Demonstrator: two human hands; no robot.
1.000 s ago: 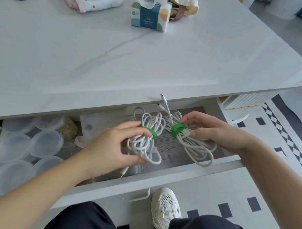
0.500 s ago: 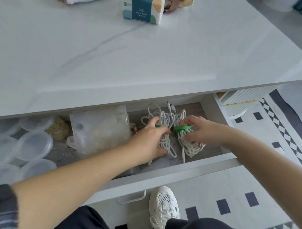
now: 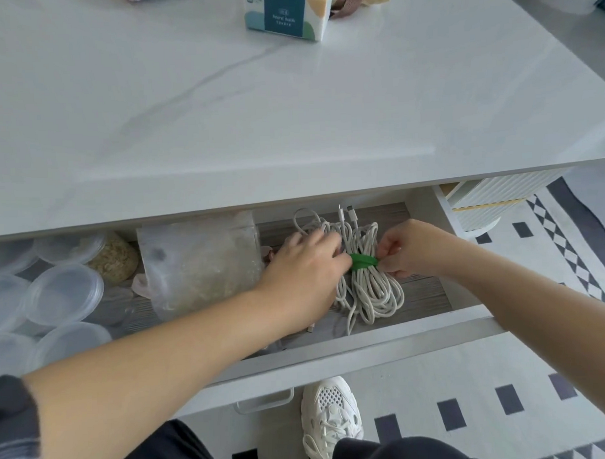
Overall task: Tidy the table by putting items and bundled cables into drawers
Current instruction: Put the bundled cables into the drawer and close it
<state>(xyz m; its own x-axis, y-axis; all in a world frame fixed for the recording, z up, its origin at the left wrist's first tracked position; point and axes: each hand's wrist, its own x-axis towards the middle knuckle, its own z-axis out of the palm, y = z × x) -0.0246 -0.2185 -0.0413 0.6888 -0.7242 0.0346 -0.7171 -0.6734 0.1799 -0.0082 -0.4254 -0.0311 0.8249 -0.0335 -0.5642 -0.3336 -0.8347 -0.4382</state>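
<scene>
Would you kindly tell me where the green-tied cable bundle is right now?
In the head view, the cable bundle lies in the right part of the open drawer, between the left hand and the right hand, just right of a clear plastic bag.

Counts, by kind.

- **Hands:** two, at centre: left hand (image 3: 302, 274) and right hand (image 3: 408, 249).
- **White cable bundles:** two, side by side at centre: left bundle (image 3: 311, 225) and right bundle (image 3: 372, 292).
- **Green tie** (image 3: 364, 261): one visible.
- **Cable plugs** (image 3: 351, 211): two, just above the bundles.
- **Open drawer** (image 3: 367, 347): one.
- **Clear round lids** (image 3: 65, 294): six in view at lower left, some cut by the frame edge.
- **Plastic bag** (image 3: 199, 267): one.
- **Tissue pack** (image 3: 287, 17): one, upper centre.
- **White shoe** (image 3: 330, 420): one, bottom centre.
- **Table** (image 3: 221, 112): one.
</scene>
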